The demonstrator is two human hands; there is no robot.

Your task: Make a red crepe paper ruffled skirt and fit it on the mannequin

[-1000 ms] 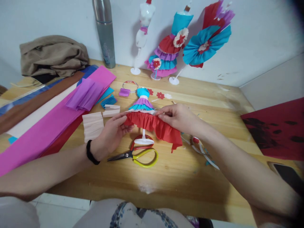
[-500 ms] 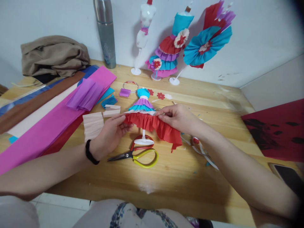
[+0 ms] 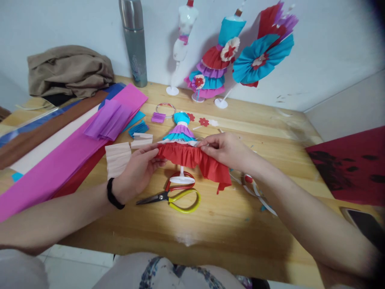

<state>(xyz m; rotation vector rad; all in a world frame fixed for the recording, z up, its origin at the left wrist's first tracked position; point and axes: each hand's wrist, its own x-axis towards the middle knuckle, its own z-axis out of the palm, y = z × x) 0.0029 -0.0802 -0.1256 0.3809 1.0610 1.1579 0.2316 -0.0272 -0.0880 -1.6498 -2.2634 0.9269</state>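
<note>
A gathered strip of red crepe paper (image 3: 183,154) stretches across the lower skirt of a small mannequin in a layered paper dress (image 3: 181,128). My left hand (image 3: 142,162), wearing a black wristband, pinches the strip's left end. At the strip's upper edge, right of the skirt, my right hand (image 3: 227,148) grips it between thumb and fingers, and the loose end hangs below. The dress has blue, purple and white tiers. Its white stand (image 3: 182,180) rests over the red handle of the scissors (image 3: 168,196), whose other handle is yellow.
Crepe paper sheets (image 3: 75,144) lie at left, beside pale paper pieces (image 3: 118,159). Behind stand a flask (image 3: 134,56), a bare mannequin (image 3: 180,50) and dressed mannequins (image 3: 215,60). Paper flowers (image 3: 203,121) lie behind my right hand. A phone (image 3: 362,222) is at the right edge.
Almost nothing differs. My left hand and wrist have shifted very slightly to the left, while the red strip stays stretched across the skirt in both hands.
</note>
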